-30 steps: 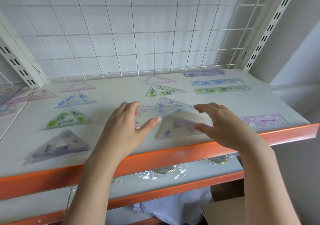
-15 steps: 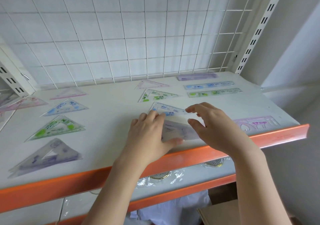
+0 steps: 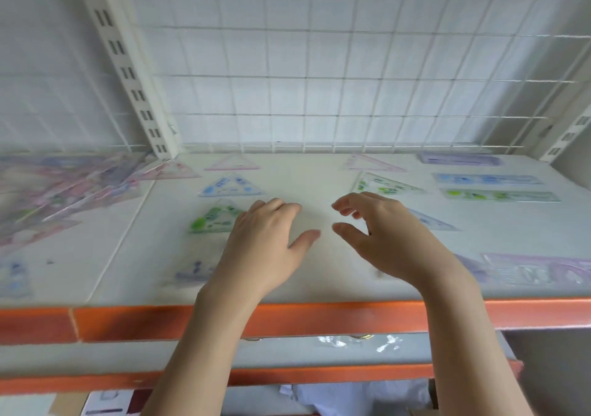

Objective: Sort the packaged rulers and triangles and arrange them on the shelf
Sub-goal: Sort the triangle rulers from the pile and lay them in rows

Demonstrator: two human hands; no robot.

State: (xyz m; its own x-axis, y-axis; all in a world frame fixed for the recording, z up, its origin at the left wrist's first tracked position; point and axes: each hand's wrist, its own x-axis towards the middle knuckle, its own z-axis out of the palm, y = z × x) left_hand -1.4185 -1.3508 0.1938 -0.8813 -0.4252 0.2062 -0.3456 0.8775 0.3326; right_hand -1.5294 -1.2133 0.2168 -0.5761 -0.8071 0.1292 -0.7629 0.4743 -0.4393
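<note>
The left hand (image 3: 265,239) lies palm down over the white shelf (image 3: 313,287), fingers straight and close together, thumb splayed toward the other hand; it grips nothing, and blur hides whether the fingertips touch the surface. The right hand (image 3: 383,233) hovers beside it with fingers loosely curled and thumb set apart from them, a narrow gap between, holding nothing. Both forearms reach up over the orange shelf edge (image 3: 319,319).

Just left of the left fingers lies the green triangle (image 3: 214,219), with a blue triangle (image 3: 230,187) beyond it. A purple triangle (image 3: 192,273) sits by the left wrist. Beyond the right fingers lies a second green triangle (image 3: 383,185); a blue triangle edge (image 3: 431,222) shows behind the right knuckles. Farther right lie the blue ruler (image 3: 486,179) and green ruler (image 3: 499,195).
</note>
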